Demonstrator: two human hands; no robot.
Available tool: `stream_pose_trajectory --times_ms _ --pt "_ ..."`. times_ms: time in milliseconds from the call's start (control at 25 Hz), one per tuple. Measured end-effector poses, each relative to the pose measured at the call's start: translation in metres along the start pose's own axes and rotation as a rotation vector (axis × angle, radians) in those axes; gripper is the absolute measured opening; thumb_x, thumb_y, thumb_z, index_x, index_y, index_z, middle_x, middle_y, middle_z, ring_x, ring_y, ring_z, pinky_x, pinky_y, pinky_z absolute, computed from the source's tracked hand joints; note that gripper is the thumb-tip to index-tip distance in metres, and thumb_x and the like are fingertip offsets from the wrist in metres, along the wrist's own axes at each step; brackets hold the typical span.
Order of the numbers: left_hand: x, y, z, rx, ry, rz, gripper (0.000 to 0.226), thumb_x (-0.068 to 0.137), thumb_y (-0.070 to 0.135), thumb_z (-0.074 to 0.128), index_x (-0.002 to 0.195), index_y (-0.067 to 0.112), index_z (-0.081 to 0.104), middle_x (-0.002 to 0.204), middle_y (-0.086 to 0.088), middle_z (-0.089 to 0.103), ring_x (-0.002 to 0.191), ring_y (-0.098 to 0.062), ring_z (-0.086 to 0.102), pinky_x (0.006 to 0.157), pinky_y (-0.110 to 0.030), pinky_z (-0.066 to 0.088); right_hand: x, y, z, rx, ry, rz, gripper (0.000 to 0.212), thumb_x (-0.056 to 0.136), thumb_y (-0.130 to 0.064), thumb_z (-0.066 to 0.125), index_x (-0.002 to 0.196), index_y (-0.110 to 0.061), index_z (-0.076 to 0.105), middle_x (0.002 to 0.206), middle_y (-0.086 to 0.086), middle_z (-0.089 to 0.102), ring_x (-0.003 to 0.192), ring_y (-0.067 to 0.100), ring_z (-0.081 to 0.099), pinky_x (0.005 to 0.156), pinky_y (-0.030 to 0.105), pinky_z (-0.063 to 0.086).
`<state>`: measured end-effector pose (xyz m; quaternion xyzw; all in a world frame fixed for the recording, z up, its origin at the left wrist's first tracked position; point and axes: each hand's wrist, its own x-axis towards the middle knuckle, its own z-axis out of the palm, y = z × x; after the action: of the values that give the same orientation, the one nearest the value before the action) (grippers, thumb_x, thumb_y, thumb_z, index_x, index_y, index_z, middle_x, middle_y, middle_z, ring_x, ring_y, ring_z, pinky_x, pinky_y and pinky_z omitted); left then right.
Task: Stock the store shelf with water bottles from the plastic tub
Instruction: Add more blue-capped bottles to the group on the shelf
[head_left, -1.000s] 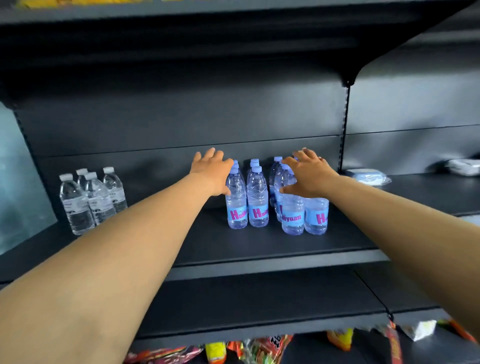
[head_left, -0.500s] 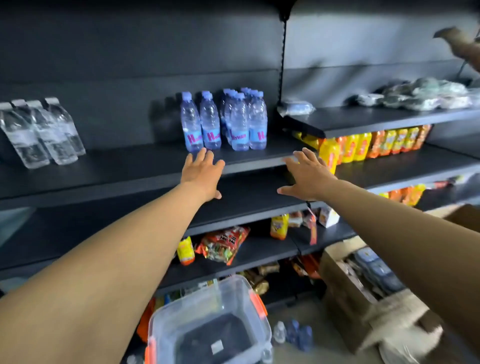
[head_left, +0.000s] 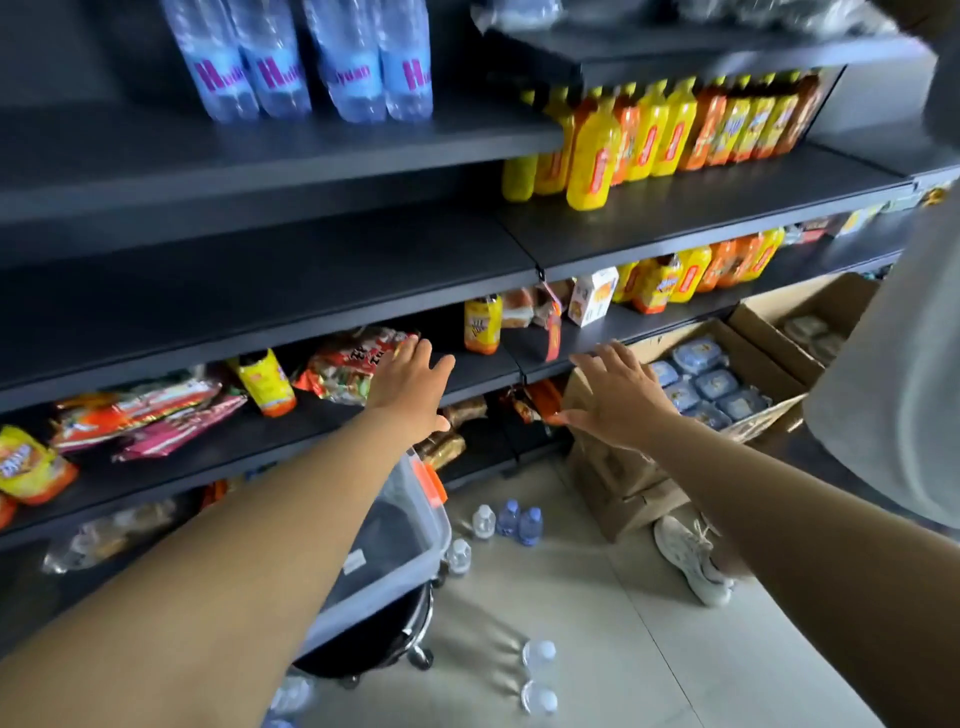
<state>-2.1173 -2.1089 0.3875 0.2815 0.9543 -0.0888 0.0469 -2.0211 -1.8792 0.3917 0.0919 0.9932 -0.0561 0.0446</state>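
Far left of the frame, the snack packets lay in a messy pile on the lower shelf, and up at the top left the blue-label water bottles stood in a row on the upper shelf, already stocked. The left hand was stretched out in the middle of the frame with fingers spread and the grip empty, hovering in front of the lower shelf edge. Right under that forearm sat the plastic tub, clear with an orange latch, resting on a black stool; I couldn't tell if any bottles were in it. A few loose water bottles stood on the floor just beside the tub, with a couple more lower down. The right hand was also open, palm down, holding nothing, in front of a cardboard box of packaged goods. Upper right had yellow and orange drink bottles lined up on a shelf. At the right edge another person's grey top and pale shoe showed.
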Motion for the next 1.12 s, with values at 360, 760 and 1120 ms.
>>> stream_pose_trajectory --times_ms 360,760,1120 --pt "0.076 0.130 0.170 -0.273 -0.151 -0.072 0.086 0.072 0.045 0.074 0.142 0.017 0.032 0.140 -0.012 0.036 0.131 -0.030 0.033 0.107 -0.038 0.032 0.046 0.117 0.167 0.101 -0.230 -0.067 0.082 0.083 -0.054 0.060 0.149 -0.025 0.020 0.157 0.004 0.016 0.146 0.024 0.010 0.116 0.042 0.018" --pt "0.133 0.201 0.444 -0.889 -0.300 -0.521 0.086 0.073 0.029 0.078 0.143 0.014 0.031 0.138 -0.015 0.041 0.125 -0.030 0.044 0.099 -0.031 0.034 0.090 0.177 0.454 0.522 -0.313 0.213 0.084 0.075 -0.042 0.075 0.144 -0.021 0.032 0.147 0.003 0.037 0.134 0.025 0.034 0.107 0.036 0.031" --pt "0.198 0.222 0.627 -1.022 -0.135 -0.533 0.080 0.074 0.023 0.079 0.141 0.008 0.037 0.142 -0.011 0.044 0.130 -0.024 0.042 0.099 -0.017 0.026 0.131 0.189 0.649 0.818 -0.266 0.428 0.078 0.075 -0.033 0.077 0.141 -0.021 0.038 0.143 0.003 0.043 0.130 0.019 0.042 0.094 0.020 0.032"
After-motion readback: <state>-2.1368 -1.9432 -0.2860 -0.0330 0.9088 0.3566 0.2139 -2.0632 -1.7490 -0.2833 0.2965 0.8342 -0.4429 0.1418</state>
